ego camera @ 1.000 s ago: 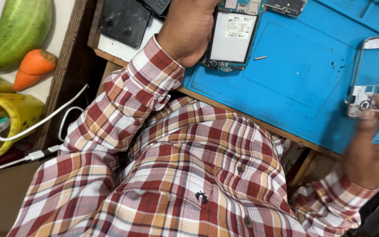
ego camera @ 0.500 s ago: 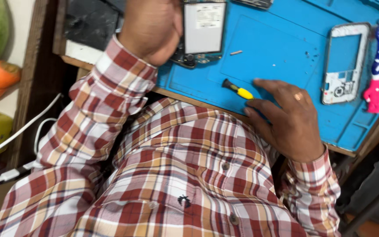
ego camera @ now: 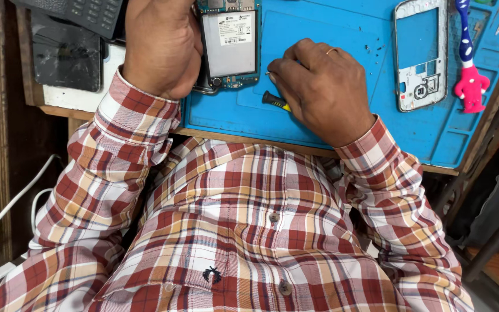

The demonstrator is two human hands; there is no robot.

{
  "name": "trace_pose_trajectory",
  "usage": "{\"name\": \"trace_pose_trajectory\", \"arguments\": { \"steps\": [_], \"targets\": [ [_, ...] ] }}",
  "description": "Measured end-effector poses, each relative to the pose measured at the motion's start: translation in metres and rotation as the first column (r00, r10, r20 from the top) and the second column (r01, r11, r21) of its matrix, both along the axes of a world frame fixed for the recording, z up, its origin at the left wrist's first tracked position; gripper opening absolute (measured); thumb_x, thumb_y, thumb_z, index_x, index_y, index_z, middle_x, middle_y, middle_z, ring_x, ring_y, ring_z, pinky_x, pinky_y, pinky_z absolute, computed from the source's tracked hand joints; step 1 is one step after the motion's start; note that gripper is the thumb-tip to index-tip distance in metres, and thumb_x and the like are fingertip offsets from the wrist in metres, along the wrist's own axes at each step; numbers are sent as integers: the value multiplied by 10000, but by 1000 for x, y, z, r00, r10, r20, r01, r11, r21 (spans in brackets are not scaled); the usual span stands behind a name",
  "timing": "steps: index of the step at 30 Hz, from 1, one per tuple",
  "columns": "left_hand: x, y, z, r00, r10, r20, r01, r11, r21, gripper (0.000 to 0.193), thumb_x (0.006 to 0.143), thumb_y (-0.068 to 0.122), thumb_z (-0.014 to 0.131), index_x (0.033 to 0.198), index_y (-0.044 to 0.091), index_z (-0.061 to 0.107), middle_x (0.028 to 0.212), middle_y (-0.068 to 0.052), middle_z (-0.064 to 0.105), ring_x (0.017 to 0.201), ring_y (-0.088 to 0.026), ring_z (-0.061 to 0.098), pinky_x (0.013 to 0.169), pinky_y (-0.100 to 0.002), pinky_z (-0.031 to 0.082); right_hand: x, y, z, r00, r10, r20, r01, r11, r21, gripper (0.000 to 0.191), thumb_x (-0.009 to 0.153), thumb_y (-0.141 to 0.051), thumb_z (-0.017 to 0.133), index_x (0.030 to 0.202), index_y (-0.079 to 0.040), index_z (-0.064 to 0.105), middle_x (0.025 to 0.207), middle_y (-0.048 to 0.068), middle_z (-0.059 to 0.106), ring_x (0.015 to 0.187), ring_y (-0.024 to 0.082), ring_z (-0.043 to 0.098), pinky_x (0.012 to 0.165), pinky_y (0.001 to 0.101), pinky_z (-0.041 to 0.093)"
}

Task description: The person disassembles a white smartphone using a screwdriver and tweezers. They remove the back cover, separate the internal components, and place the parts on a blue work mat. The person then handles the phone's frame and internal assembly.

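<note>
On the blue silicone work mat [ego camera: 342,124] that covers the wooden bench, an opened smartphone with its back cover off [ego camera: 228,45] lies face down, its silver-grey battery and teal circuit board showing. The left hand [ego camera: 160,46] is curled over the phone's left edge and presses against it, with the knuckles facing the camera; the fingers wrap the side of the phone, though how tightly they clamp cannot be told from this angle. Just right of the phone, the right hand [ego camera: 321,86] rests on the mat, fingers bunched and closed around a small screwdriver with a black and yellow handle [ego camera: 275,101], whose butt end sticks out below the thumb. The fingertips pinch near a tiny pale object at the tip, too small to identify. A ring sits on one finger of that hand.

Well to the right on the mat lies a silver plastic phone middle frame [ego camera: 421,55], empty, with the blue mat visible through it. Just beside it stands a pink and blue brush-like tool [ego camera: 469,69]. At the far left, off the mat, a black cracked screen panel [ego camera: 67,55] lies on a white surface. Both arms wear a red, white and tan checked shirt [ego camera: 249,231].
</note>
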State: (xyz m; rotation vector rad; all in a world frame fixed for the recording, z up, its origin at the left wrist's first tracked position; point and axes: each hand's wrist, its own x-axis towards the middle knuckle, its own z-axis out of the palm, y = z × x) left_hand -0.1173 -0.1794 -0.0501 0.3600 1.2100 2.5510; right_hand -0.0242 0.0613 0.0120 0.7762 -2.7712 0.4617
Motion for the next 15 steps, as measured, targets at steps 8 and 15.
{"name": "trace_pose_trajectory", "arguments": {
  "steps": [8,15],
  "targets": [
    [2,29,4,993,-54,-107,43,994,-103,154,1133,128,583,1176,9,672,1057,1,710,980,-112,679,933,-297,562,24,50,22,993,-113,41,119,974,-194,28,1082,-16,721,1080,-18,693,1012,107,711,816,213,705,706,310,542],
    [-3,52,1,883,-156,-442,-283,573,-769,311,1144,136,665,917,-73,625,637,-106,498,556,-216,452,543,-425,369,91,131,14,806,-545,232,582,652,-487,74,1152,-19,672,1202,34,680,1003,95,690,834,147,711,743,247,560]
  ]
}}
